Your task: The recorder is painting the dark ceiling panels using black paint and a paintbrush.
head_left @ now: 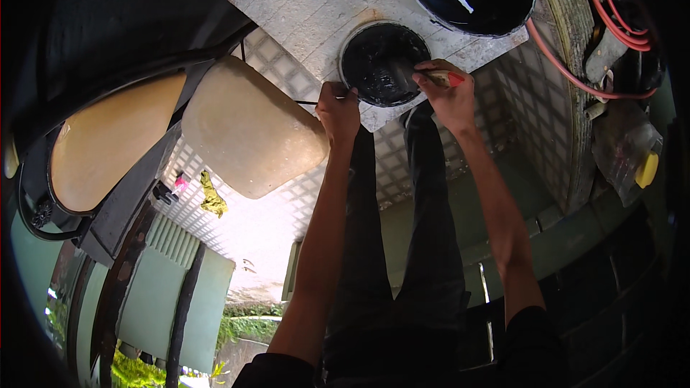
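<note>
My left hand [338, 111] grips the left side of a small round bucket [385, 26] of glossy black paint, its fingers pinched at the rim. My right hand [451, 100] is closed on a paintbrush [444, 78] with a red mark on its handle; the brush head dips into the paint toward the middle of the bucket. The bucket stands on a worn, spattered pale board [302, 7]. Just behind it, at the upper right of that board, is a larger bucket [424, 14] with dark glossy contents.
Two tan chair seats or panels [251, 129] [115, 144] are at the left. A pink hose [611, 91] hangs at the right beside a plastic bag with a yellow item [647, 170]. A crumpled yellow cloth [213, 201] lies on the tiled floor. My legs are below the board.
</note>
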A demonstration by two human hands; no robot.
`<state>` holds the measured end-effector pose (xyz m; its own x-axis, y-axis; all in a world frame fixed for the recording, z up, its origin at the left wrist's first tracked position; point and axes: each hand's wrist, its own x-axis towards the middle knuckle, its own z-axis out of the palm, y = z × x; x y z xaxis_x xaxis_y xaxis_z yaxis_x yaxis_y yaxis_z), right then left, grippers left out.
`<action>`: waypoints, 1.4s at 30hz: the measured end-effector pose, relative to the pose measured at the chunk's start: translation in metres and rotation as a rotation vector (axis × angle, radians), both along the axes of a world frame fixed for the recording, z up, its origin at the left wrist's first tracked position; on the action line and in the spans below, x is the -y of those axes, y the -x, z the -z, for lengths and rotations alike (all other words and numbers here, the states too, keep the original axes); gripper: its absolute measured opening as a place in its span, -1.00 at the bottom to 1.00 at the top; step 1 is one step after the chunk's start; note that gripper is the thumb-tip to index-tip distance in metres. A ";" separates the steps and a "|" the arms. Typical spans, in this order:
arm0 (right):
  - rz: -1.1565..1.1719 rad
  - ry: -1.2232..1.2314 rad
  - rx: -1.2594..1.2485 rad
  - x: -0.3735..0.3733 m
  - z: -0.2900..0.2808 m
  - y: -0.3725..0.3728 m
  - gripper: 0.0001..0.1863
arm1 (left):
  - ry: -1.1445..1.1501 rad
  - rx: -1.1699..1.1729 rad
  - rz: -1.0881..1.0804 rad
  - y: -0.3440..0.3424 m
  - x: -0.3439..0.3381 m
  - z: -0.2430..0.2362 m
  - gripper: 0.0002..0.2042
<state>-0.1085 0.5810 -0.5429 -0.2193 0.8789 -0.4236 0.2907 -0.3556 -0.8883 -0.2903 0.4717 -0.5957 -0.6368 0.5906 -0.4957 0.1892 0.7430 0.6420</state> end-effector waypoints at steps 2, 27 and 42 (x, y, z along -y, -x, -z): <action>-0.030 -0.025 0.021 -0.004 -0.003 0.002 -0.85 | -0.011 -0.080 0.065 0.003 0.002 -0.001 -0.79; -0.464 -0.482 0.375 0.082 -0.031 0.032 -0.68 | -0.091 0.211 -0.135 0.007 0.001 -0.014 -0.84; 0.118 -0.383 0.319 0.012 -0.036 0.059 -0.90 | -0.107 0.208 -0.089 0.016 0.009 -0.014 -0.85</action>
